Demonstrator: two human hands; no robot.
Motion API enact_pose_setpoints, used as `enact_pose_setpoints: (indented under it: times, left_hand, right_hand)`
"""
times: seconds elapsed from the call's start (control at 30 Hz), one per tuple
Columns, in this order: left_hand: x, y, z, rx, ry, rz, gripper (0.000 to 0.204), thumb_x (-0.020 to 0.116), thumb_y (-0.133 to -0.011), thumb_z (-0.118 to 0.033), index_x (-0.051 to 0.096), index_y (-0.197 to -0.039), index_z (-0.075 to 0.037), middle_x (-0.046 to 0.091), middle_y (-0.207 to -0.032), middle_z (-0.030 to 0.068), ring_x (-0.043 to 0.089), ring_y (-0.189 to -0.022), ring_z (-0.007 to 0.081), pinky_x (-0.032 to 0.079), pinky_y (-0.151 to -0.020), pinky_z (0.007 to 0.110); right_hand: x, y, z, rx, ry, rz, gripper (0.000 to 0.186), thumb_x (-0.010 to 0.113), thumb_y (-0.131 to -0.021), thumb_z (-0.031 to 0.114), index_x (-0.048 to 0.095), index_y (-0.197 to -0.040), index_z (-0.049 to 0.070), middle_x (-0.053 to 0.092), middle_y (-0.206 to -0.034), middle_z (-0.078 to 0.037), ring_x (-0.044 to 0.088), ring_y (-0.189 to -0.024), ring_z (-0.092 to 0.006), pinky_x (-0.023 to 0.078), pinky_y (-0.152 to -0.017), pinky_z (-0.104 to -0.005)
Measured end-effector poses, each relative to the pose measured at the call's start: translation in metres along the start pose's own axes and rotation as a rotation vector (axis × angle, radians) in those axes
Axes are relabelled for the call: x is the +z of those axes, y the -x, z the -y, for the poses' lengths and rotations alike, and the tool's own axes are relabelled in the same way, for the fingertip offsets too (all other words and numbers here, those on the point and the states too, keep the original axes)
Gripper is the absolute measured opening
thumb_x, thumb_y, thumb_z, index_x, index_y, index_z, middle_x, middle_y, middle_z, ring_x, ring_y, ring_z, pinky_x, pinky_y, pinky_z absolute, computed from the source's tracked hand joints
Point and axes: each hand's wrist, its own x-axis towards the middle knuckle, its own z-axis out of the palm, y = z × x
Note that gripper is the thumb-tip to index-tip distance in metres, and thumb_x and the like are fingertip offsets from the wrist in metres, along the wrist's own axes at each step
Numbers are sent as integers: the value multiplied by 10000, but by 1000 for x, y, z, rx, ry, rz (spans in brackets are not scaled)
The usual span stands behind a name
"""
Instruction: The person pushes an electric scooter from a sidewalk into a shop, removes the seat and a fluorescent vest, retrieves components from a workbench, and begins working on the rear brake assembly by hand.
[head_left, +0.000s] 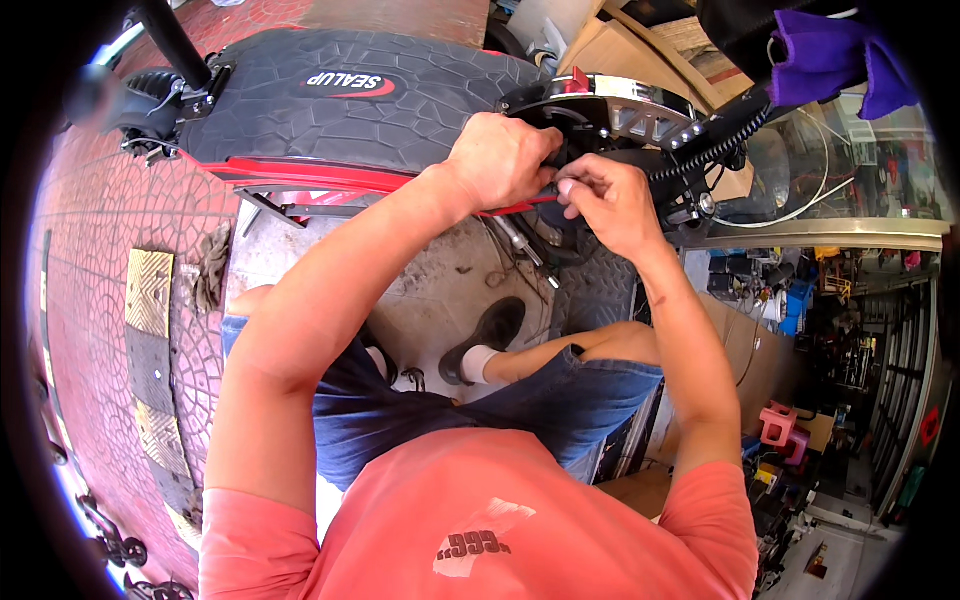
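An electric scooter with a black textured deck (270,110) and red side trim (300,175) stands across in front of me. My left hand (503,162) is closed at the deck's right end, its fingertips down in a dark gap. Close beside it, my right hand (608,203) pinches with thumb and forefinger. Both sets of fingertips meet at a small dark part that I cannot make out. Just beyond them sits a silver metal bracket (650,112) with a red piece at its left end. A black coiled cable (725,138) runs along the stem at the right.
A tool with a pale tip (520,243) and thin wires hang below my hands. At the right is a glass case (850,190), with a purple cloth (835,60) above it. Cardboard (590,55) leans behind. A yellow-and-black ramp strip (150,370) lies on the left paving.
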Motion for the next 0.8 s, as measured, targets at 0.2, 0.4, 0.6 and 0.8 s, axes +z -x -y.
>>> enact_pose_setpoints:
  times: [0.2, 0.4, 0.6, 0.8]
  left_hand:
    - [1, 1, 2, 4, 23, -24, 220, 723, -842, -298, 666, -945, -111, 716, -773, 140, 720, -788, 358, 560, -691, 480]
    - [2, 2, 0, -2, 37, -21, 220, 725, -843, -298, 644, -920, -109, 706, -764, 138, 710, -771, 365, 548, -675, 487]
    - [5, 2, 3, 6, 22, -37, 216, 723, -841, -292, 645, -919, -107, 707, -768, 139, 711, -772, 364, 549, -677, 489]
    - [2, 1, 1, 5, 25, -28, 218, 713, -838, -284, 665, -953, -105, 720, -784, 142, 720, -787, 355, 560, -694, 481]
  right_hand:
    - [21, 7, -12, 134, -332, -171, 197, 665, -990, 167, 700, -1073, -8, 739, -838, -92, 708, -675, -147, 533, -594, -272]
    - [23, 15, -31, 209, -1053, -78, 232, 659, -1020, 232, 668, -1106, 17, 757, -910, -126, 743, -728, -196, 563, -613, -289]
    - [2, -6, -24, 468, -815, 30, 199, 692, -997, 233, 664, -1024, 38, 744, -867, -98, 728, -736, -168, 556, -631, -262]
    - [15, 10, -21, 256, -885, -39, 201, 667, -1009, 221, 668, -1054, 25, 749, -905, -95, 726, -751, -173, 554, -659, -257]
